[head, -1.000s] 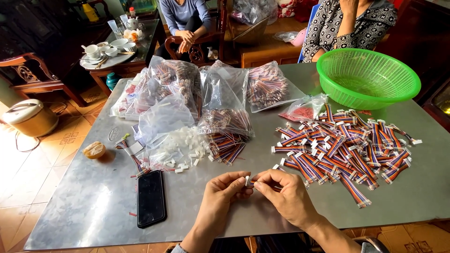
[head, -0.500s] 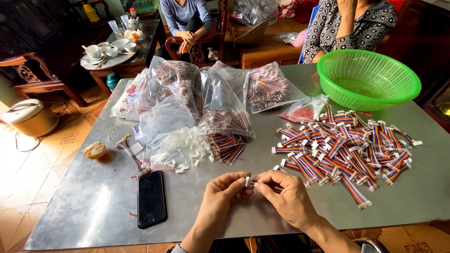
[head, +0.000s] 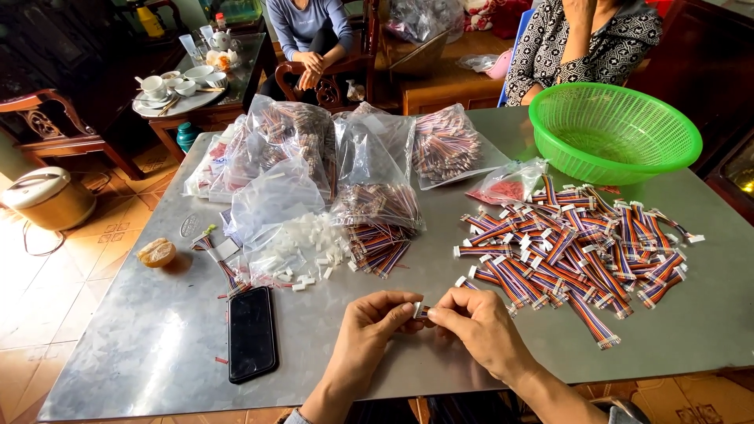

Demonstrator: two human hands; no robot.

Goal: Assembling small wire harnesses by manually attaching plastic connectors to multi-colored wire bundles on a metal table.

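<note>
Two hands together at the near table edge: left hand and right hand, fingertips pinched from both sides on one small wire connector cable, its white plug showing between them, just above the metal table. Just left, a black phone lying flat. Beyond the right hand, a spread pile of multicoloured connector cables. Beyond the left hand, loose white plastic plugs spilling from a clear bag, with more clear bags of cables behind. Farther right, a green plastic basket. At the far side, two seated people, partly cropped.
</note>
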